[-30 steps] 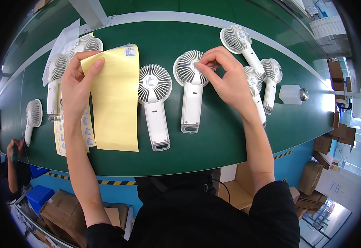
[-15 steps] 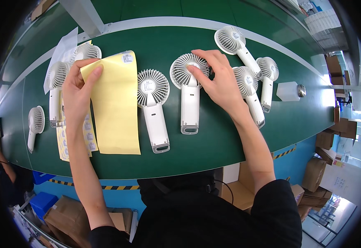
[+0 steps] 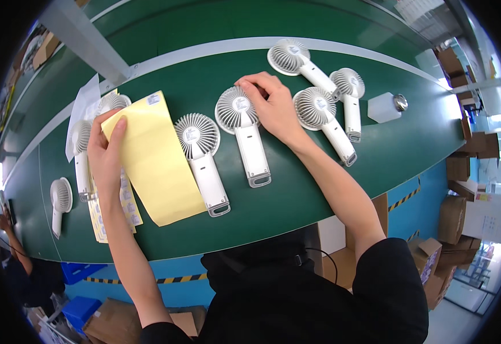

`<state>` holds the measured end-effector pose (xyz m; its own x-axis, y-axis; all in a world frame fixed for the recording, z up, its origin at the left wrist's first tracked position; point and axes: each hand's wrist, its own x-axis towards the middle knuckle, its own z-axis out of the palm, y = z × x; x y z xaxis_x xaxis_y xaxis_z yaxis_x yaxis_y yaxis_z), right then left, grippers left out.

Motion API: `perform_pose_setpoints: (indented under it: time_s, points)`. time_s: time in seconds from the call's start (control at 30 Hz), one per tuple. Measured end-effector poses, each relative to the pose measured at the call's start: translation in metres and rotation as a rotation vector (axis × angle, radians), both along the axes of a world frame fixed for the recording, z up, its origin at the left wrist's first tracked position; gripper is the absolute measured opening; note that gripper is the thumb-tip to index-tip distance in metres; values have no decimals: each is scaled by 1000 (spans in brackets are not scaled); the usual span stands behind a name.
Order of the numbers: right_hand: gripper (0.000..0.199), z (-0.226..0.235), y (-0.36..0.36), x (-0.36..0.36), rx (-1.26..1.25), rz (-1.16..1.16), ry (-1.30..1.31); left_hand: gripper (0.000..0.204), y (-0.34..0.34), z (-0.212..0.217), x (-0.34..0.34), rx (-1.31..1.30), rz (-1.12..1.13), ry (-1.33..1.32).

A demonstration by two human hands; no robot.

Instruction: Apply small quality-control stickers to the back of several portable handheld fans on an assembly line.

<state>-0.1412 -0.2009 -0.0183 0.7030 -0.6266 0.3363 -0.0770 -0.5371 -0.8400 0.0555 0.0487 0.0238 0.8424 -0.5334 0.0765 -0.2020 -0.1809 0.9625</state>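
The right hand [image 3: 273, 109] rests its fingers together on a white handheld fan [image 3: 243, 129] lying on the green table [image 3: 319, 195]. The left hand [image 3: 106, 155] pins a yellow sheet [image 3: 156, 163] flat, fingers clamped on its edge.

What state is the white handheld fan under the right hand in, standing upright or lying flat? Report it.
Lying flat. The white handheld fan rests lengthwise on the green belt, round grille facing up, handle toward the person; the right hand touches its head.

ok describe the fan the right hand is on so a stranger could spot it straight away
On the green belt, find the big yellow sheet under the left hand. Two white handheld fans lie just right of it; take the second fan. It alone has the right hand resting on its round grille.
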Motion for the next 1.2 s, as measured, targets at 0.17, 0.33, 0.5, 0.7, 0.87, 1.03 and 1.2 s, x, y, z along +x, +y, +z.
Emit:
perform_pose_setpoints:
  time_s: [0.17,0.33,0.5,0.7,0.87,1.03,1.2]
  points:
    - [29,3,12,-8,209,-64,-48,29,-2,-3,-4,-119,12,14]
    - [36,22,49,-26,-437,-80,7,29,-6,-7,-2,-138,-38,-61]
    - [63,46,127,-25,-591,153,258,28,0,-13,2,-196,-105,-83]
    - [73,36,129,-38,-626,-11,411,28,-6,-4,-6,-211,-119,-37]
    - [49,32,118,-51,-555,-16,380,27,-7,-15,-6,-210,-148,-45]
    - [43,26,113,-51,-646,-98,405,27,-8,-17,-17,-98,-239,-115]
    - [42,17,71,-52,-738,-276,456,29,-21,-25,-28,-163,-356,-125]
